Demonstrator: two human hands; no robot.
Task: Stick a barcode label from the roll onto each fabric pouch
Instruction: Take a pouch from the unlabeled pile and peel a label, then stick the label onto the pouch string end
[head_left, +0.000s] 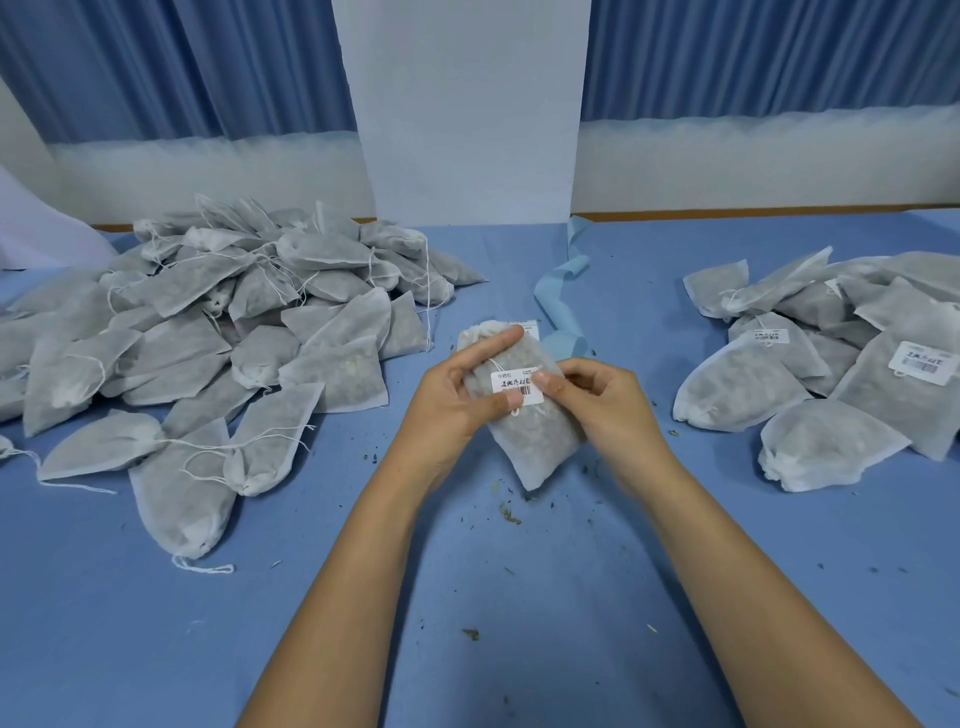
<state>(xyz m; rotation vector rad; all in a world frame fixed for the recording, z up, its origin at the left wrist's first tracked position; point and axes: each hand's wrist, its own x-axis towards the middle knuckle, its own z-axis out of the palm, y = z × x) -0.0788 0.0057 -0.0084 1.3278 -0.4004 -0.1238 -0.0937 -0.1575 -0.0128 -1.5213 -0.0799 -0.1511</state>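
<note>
A heap of unlabelled pouches (208, 322) lies at left on the blue counter (467, 597), labelled pouches (831, 374) at right, and a blue backing strip (561, 291) curls behind. At centre, left grip (457, 400) and right grip (597, 405) clasp a grey, herb-filled pouch (535, 441), thumbs on its white barcode label (517, 387).

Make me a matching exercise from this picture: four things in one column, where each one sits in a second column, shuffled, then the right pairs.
Things
1. heap with no labels showing
2. pile with labels showing
3. pouch being labelled
4. blue strip

Places
A. held between the left hand and right hand
B. right side of the table
C. left side of the table
D. curling across the table beyond the hands

Pairs: 1-C, 2-B, 3-A, 4-D
</note>
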